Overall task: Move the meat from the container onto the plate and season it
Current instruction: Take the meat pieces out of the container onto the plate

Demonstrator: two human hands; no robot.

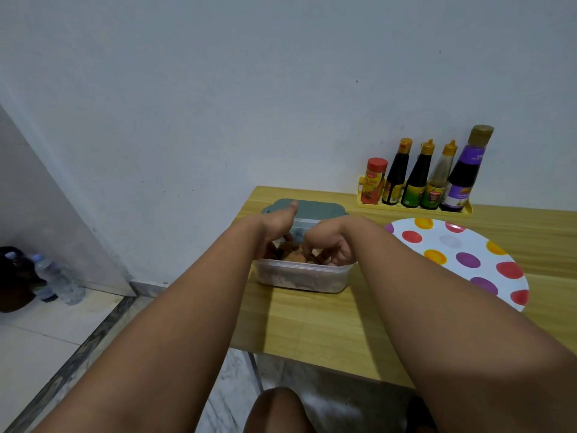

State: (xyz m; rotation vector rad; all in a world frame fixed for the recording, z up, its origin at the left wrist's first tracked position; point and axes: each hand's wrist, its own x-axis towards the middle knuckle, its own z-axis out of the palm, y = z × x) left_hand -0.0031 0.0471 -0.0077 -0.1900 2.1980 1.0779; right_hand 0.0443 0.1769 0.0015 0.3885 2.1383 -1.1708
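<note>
A clear plastic container stands on the wooden table with brown meat inside it. Both hands reach into it. My left hand has its thumb raised and its fingers down in the container, touching the meat. My right hand has its fingers curled into the meat. How firmly either hand grips is hidden. A white plate with coloured dots lies to the right of the container, with nothing on it.
The grey-green lid lies behind the container. A yellow rack by the wall holds a red spice jar and several sauce bottles. Water bottles stand on the floor at the left.
</note>
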